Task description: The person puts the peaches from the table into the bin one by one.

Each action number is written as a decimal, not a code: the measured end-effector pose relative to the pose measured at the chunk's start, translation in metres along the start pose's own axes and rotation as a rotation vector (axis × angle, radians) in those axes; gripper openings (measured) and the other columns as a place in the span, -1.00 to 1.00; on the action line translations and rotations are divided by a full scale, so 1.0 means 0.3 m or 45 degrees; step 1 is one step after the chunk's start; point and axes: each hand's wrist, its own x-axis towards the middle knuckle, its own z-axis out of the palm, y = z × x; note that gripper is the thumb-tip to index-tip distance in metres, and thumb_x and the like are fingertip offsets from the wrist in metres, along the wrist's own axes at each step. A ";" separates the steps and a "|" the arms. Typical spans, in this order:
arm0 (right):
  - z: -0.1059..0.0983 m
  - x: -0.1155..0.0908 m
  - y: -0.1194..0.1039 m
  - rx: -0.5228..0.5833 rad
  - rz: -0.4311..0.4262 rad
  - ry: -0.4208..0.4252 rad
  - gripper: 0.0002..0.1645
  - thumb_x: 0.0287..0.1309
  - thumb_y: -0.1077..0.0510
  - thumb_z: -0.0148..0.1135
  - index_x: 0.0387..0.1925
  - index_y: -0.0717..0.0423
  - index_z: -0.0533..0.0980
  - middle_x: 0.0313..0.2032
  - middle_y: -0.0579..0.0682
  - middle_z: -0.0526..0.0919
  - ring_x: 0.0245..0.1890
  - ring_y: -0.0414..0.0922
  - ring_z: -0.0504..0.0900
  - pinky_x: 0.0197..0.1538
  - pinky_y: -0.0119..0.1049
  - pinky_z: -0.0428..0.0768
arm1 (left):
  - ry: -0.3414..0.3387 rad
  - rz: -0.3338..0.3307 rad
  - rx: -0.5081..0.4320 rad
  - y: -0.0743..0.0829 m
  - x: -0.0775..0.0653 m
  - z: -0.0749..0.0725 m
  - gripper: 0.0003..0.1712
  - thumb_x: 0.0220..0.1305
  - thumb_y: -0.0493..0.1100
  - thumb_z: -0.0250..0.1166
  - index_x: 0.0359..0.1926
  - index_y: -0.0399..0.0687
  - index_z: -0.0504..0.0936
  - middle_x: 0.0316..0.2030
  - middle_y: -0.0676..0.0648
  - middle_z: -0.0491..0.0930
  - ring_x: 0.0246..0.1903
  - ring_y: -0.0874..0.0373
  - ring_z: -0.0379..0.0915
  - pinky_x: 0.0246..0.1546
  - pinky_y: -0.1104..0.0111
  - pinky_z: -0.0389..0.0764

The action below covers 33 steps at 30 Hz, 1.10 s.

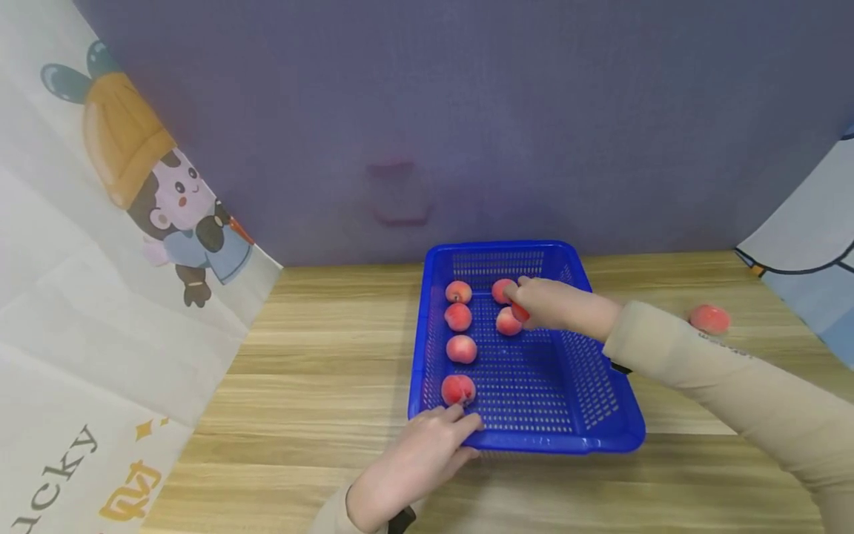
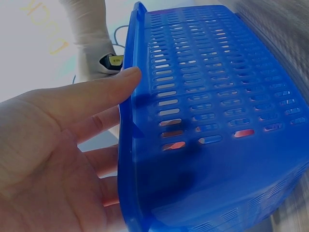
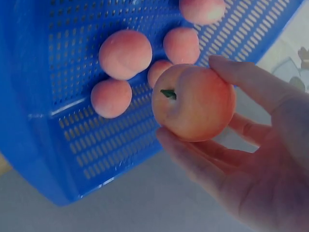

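Note:
A blue plastic basket (image 1: 527,441) with slotted walls sits on the wooden table. Along its left side runs a column of several peaches (image 1: 461,348). Two more peaches (image 3: 111,98) lie to their right, near the far end. Over these two, my right hand (image 1: 547,302) holds another peach (image 3: 193,101) between thumb and fingers, its small green stem showing in the right wrist view. My left hand (image 1: 427,445) grips the basket's near rim at the left corner, thumb (image 2: 113,87) outside and fingers over the inner side, close to the nearest peach (image 1: 458,389).
One peach (image 1: 710,319) lies on the table (image 1: 320,371) to the right of the basket, beyond the right sleeve (image 1: 720,371). A grey-purple wall panel (image 1: 600,148) stands close behind the basket. At the left hangs a white sheet (image 1: 87,311) with a cartoon figure.

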 end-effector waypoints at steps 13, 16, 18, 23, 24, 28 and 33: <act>0.055 0.054 -0.037 -0.008 -0.129 -0.073 -0.62 -0.24 0.34 0.33 -0.28 0.27 0.40 -0.66 -0.06 0.40 -0.65 -0.18 0.39 -0.51 -0.37 0.45 | -0.025 -0.002 -0.009 0.000 -0.003 -0.002 -0.74 -0.01 0.00 0.29 -0.32 0.03 0.49 -0.40 0.06 0.50 -0.48 0.22 0.44 -0.40 0.44 0.42; 0.069 0.067 -0.046 -0.008 -0.116 -0.094 -0.53 -0.26 0.31 0.35 -0.20 0.29 0.40 -0.65 -0.05 0.41 -0.64 -0.17 0.41 -0.49 -0.35 0.47 | -0.024 -0.006 -0.012 0.000 -0.003 -0.003 -0.75 -0.02 0.00 0.30 -0.32 0.03 0.49 -0.40 0.06 0.50 -0.49 0.22 0.44 -0.41 0.44 0.42; 0.079 0.073 -0.052 -0.003 -0.100 -0.114 -0.48 -0.26 0.31 0.36 -0.16 0.30 0.39 -0.62 -0.02 0.39 -0.64 -0.16 0.41 -0.49 -0.33 0.47 | -0.023 -0.007 -0.012 0.000 -0.003 -0.003 -0.74 -0.03 0.00 0.30 -0.33 0.03 0.49 -0.40 0.06 0.50 -0.49 0.22 0.44 -0.41 0.44 0.42; 0.109 0.087 -0.066 0.003 -0.062 -0.167 -0.45 -0.23 0.26 0.38 -0.12 0.29 0.39 -0.45 0.11 0.47 -0.52 -0.10 0.49 -0.36 -0.26 0.52 | -0.023 -0.005 -0.008 0.000 0.000 -0.003 -0.74 -0.04 -0.01 0.31 -0.33 0.03 0.48 -0.39 0.05 0.51 -0.48 0.22 0.45 -0.41 0.44 0.43; 0.114 0.090 -0.068 0.001 -0.052 -0.181 -0.43 -0.22 0.25 0.38 -0.09 0.29 0.38 -0.40 0.15 0.51 -0.46 -0.07 0.51 -0.30 -0.24 0.53 | -0.026 -0.006 -0.009 0.000 0.000 -0.003 -0.74 -0.04 -0.01 0.31 -0.33 0.04 0.48 -0.39 0.05 0.52 -0.48 0.22 0.46 -0.41 0.44 0.43; 0.128 0.098 -0.078 -0.031 -0.038 -0.222 -0.35 -0.20 0.25 0.36 0.00 0.33 0.35 -0.26 0.29 0.55 -0.24 0.06 0.55 -0.14 -0.16 0.51 | -0.042 -0.008 -0.016 0.000 0.001 -0.007 -0.75 -0.03 -0.01 0.31 -0.33 0.04 0.48 -0.38 0.04 0.52 -0.48 0.23 0.45 -0.41 0.44 0.43; 0.143 0.101 -0.082 0.006 -0.030 -0.226 -0.35 -0.21 0.29 0.33 0.01 0.34 0.34 -0.30 0.28 0.56 -0.21 0.10 0.54 -0.12 -0.13 0.49 | -0.048 -0.006 -0.020 0.000 0.001 -0.010 -0.75 -0.02 -0.02 0.30 -0.32 0.03 0.48 -0.38 0.04 0.52 -0.48 0.23 0.45 -0.42 0.45 0.43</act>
